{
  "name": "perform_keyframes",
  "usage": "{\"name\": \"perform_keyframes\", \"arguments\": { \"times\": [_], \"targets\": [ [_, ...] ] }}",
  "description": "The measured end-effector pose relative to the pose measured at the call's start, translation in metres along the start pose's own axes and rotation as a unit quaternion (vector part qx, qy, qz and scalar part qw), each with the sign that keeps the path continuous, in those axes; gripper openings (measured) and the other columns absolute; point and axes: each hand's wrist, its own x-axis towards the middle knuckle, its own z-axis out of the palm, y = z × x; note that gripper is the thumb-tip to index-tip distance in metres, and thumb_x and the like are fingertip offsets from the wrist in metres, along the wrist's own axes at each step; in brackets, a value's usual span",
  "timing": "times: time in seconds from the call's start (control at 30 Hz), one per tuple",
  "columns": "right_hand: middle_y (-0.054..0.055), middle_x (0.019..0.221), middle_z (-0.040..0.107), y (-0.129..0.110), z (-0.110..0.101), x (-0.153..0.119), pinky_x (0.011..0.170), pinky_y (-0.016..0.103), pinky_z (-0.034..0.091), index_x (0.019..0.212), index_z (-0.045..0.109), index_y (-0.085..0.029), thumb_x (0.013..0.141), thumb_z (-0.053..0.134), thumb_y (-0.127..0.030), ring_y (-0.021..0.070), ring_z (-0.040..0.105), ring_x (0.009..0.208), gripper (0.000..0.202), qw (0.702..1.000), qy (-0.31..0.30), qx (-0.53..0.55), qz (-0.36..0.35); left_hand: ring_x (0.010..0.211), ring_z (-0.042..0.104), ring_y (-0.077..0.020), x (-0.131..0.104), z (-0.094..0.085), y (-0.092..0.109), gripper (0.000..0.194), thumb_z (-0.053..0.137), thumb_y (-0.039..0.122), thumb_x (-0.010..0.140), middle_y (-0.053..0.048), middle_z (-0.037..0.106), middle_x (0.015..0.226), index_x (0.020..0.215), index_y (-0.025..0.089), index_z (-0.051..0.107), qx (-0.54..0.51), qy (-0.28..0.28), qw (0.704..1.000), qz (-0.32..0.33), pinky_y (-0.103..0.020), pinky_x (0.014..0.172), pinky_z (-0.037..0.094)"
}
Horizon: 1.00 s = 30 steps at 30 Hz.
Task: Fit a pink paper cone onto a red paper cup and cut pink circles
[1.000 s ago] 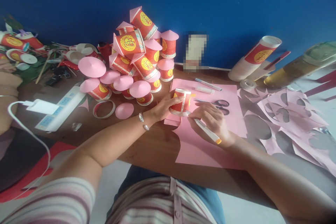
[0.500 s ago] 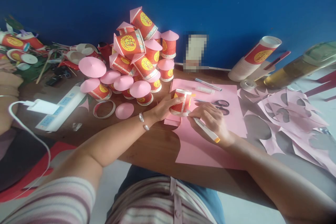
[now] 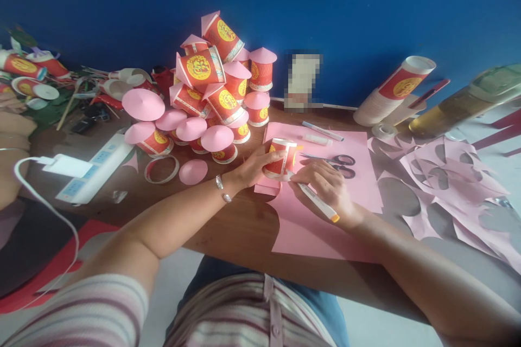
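My left hand (image 3: 256, 167) is closed around a red and white paper cup (image 3: 280, 158) with a yellow emblem. My right hand (image 3: 325, 181) grips a white marker (image 3: 319, 202) with an orange end, its tip at the cup's lower white rim. Beneath both hands lie pink paper sheets (image 3: 325, 233). Just past my right hand are scissors (image 3: 345, 167) with dark handles, partly hidden by the fingers. Farther back on the paper rest a blue marker (image 3: 323, 130) and a white marker (image 3: 318, 140).
Several red cups with pink cone tops (image 3: 222, 98) are piled at the back left. A power strip (image 3: 95, 167), tape ring (image 3: 161, 169) and pink disc (image 3: 193, 172) lie leftward. Pink offcuts (image 3: 456, 173), stacked cups (image 3: 393, 92) and a bottle (image 3: 459, 102) stand right. Another person's arm (image 3: 16, 141) shows far left.
The marker in my right hand has shifted very slightly left at the cup's rim. My left hand and the cup stay in place.
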Motion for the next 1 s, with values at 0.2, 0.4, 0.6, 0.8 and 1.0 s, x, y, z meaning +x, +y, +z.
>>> {"name": "perform_keyframes", "arguments": {
  "times": [0.2,0.4,0.6,0.8,1.0],
  "targets": [
    [-0.002,0.073,0.069,-0.0009,-0.0016,0.0009,0.078,0.036,0.061,0.095,0.062,-0.023,0.089,0.070,-0.005,0.0175,0.069,0.070,0.021,1.000,-0.012,-0.007,-0.010,0.084,0.065,-0.0180,0.0004,0.0009,0.0005,0.026,0.069,0.041,0.091,-0.003,0.066,0.088,0.095,0.015,0.065,0.007,0.002,1.000,0.011,-0.031,0.080,0.056],
    [-0.002,0.073,0.070,-0.0012,-0.0010,0.0009,0.078,0.036,0.061,0.094,0.061,-0.023,0.088,0.068,-0.004,0.0171,0.069,0.070,0.021,1.000,-0.016,0.001,-0.014,0.088,0.066,-0.0195,0.0003,0.0013,0.0018,0.027,0.069,0.041,0.091,-0.005,0.069,0.092,0.096,0.015,0.068,0.015,0.001,1.000,0.014,-0.032,0.084,0.055],
    [-0.004,0.071,0.070,-0.0035,-0.0020,0.0049,0.078,0.036,0.062,0.092,0.060,-0.024,0.088,0.066,-0.004,0.0150,0.066,0.063,0.022,1.000,-0.016,0.002,-0.021,0.089,0.067,-0.0199,0.0000,0.0009,0.0022,0.027,0.067,0.042,0.093,-0.006,0.070,0.089,0.095,0.015,0.070,0.016,-0.006,1.000,0.022,-0.032,0.084,0.055],
    [-0.004,0.070,0.070,-0.0043,-0.0035,0.0061,0.083,0.037,0.063,0.091,0.060,-0.024,0.087,0.066,-0.003,0.0143,0.065,0.061,0.022,1.000,-0.016,0.004,-0.021,0.102,0.068,-0.0241,-0.0005,0.0002,0.0031,0.037,0.065,0.043,0.094,-0.010,0.072,0.104,0.117,0.015,0.070,0.015,-0.017,1.000,0.008,-0.036,0.090,0.056],
    [-0.005,0.070,0.069,-0.0055,-0.0044,0.0057,0.085,0.037,0.063,0.090,0.060,-0.025,0.086,0.067,-0.003,0.0142,0.065,0.061,0.023,1.000,-0.012,0.016,-0.017,0.100,0.069,-0.0245,-0.0017,-0.0011,0.0038,0.042,0.061,0.049,0.096,-0.011,0.073,0.104,0.117,0.014,0.071,0.046,-0.015,0.999,0.014,-0.038,0.092,0.056]
  ]
}}
